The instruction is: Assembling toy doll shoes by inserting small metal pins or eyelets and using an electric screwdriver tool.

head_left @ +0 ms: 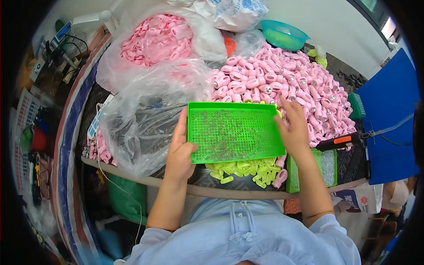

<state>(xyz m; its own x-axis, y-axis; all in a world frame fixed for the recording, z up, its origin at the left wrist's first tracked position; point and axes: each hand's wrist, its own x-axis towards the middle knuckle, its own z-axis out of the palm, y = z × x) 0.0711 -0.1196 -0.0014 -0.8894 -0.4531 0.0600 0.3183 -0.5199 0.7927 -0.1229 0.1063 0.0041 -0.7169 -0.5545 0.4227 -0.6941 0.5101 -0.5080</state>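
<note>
A bright green rectangular tray (236, 132) with a grid of small holes is held up over the table's front part. Many tiny dark metal pieces, perhaps screws, are scattered across its floor. My left hand (180, 148) grips the tray's left end, thumb at the near left corner and fingers along the side. At the right end is my right hand (292, 126), its fingers spread and raised beside the wall; whether it touches the tray I cannot tell. Below the tray's near edge lie several yellow-green oblong plastic pieces (247, 170) and a few pink parts.
A large heap of pink plastic housings (287, 79) covers the back right. Clear plastic bags (141, 128) and a bag of pink pieces (159, 39) fill the left. An electric screwdriver (338, 142) lies over another green tray (293, 174). A teal basin (285, 34) stands behind.
</note>
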